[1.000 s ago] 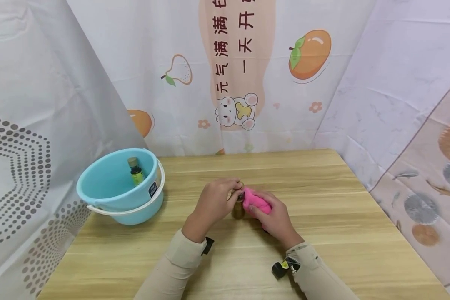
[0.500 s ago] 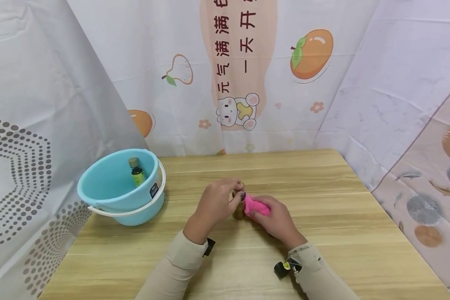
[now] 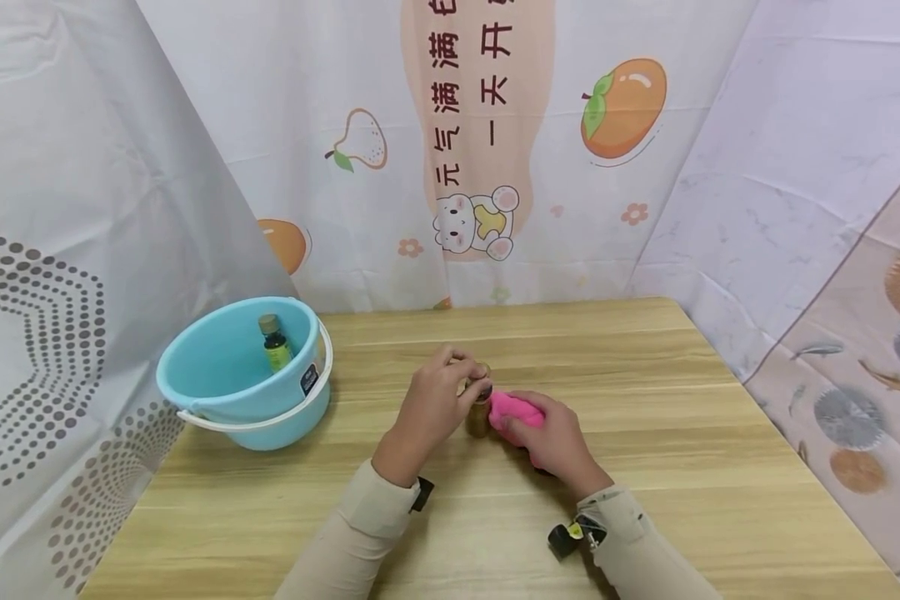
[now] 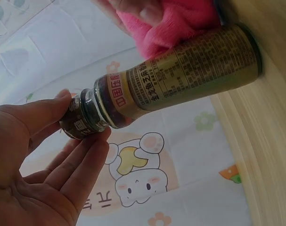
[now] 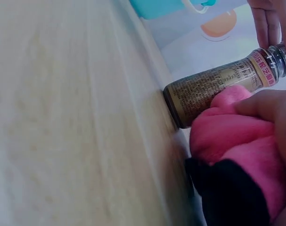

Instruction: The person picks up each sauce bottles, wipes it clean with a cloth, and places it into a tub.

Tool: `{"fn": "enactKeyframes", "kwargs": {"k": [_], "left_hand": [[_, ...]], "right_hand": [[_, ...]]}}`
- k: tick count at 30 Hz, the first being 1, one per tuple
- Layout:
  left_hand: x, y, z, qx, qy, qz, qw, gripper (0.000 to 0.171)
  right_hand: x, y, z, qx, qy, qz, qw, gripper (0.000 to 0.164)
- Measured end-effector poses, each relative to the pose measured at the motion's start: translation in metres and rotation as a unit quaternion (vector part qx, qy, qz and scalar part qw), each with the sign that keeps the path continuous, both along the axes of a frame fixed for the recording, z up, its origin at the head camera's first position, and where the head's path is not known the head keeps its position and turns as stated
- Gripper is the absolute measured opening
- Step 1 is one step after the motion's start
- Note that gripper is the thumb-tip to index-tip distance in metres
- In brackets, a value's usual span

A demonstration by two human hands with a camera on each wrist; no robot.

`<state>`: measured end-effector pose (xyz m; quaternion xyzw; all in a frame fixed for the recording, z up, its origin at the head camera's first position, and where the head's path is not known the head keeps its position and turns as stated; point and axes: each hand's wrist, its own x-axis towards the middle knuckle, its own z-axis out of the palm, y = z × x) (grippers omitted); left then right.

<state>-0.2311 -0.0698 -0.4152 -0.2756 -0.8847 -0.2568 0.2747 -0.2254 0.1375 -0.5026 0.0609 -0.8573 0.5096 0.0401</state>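
A brown glass bottle [image 4: 194, 70] with a printed label stands upright on the table in front of me. My left hand [image 3: 433, 404] pinches its dark cap [image 4: 79, 117] between thumb and fingertips. On the bottle's right side, my right hand [image 3: 558, 437] grips a bunched pink plush cloth [image 5: 232, 136]. In the left wrist view the cloth lies against the label. A black piece [image 5: 234, 193] shows below the cloth in the right wrist view; whether it belongs to the cloth, I cannot tell.
At the left of the wooden table [image 3: 690, 400] stands a light blue bucket [image 3: 270, 429] with a white handle [image 3: 251, 427]. Inside it leans another bottle [image 3: 276, 346] with a yellow-green label. A printed curtain [image 3: 360, 225] hangs behind the table's far edge.
The cloth in my right hand has shifted slightly down and away from the bottle's neck. My left hand stays at the cap, some of its fingers now raised a little.
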Motion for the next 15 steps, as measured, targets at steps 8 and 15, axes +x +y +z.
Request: {"fn": "enactKeyframes", "kwargs": {"k": [8, 15], "left_hand": [[0.0000, -0.0004, 0.0001, -0.003, -0.002, -0.009, 0.9999, 0.007], [-0.0012, -0.0017, 0.0025, 0.004, -0.010, -0.030, 0.9995, 0.007]], "right_hand": [[-0.0005, 0.0004, 0.0012, -0.109, -0.010, -0.014, 0.994, 0.040], [0.0007, 0.0001, 0.0071, -0.216, -0.002, 0.002, 0.976, 0.043]]}}
